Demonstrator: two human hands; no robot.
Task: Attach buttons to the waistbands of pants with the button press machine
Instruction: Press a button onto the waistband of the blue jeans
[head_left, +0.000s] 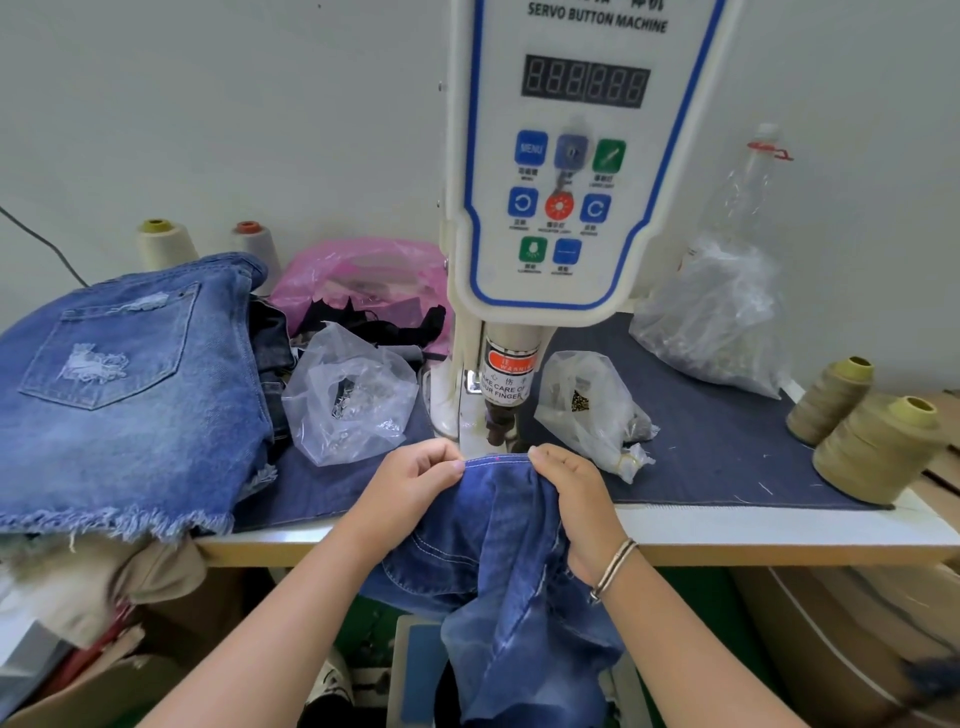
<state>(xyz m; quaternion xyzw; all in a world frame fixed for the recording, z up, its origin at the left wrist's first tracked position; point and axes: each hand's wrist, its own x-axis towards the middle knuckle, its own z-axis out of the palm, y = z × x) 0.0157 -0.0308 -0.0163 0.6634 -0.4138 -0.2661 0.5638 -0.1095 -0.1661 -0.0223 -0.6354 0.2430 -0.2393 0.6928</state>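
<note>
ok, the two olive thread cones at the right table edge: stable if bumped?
The thread cones stand upright on wide bases, so probably hard to tip. They look fully wound, likely heavy for their size. Knocked over, one could roll off the table, since the nearer one sits at its edge.

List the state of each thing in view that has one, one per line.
left hand: pinching the waistband edge
right hand: gripping the waistband edge
waistband: held taut between both hands, just below the press head
machine display: no lit digits
denim shorts stack: lying flat, left of the machine
clear bag: open
</note>
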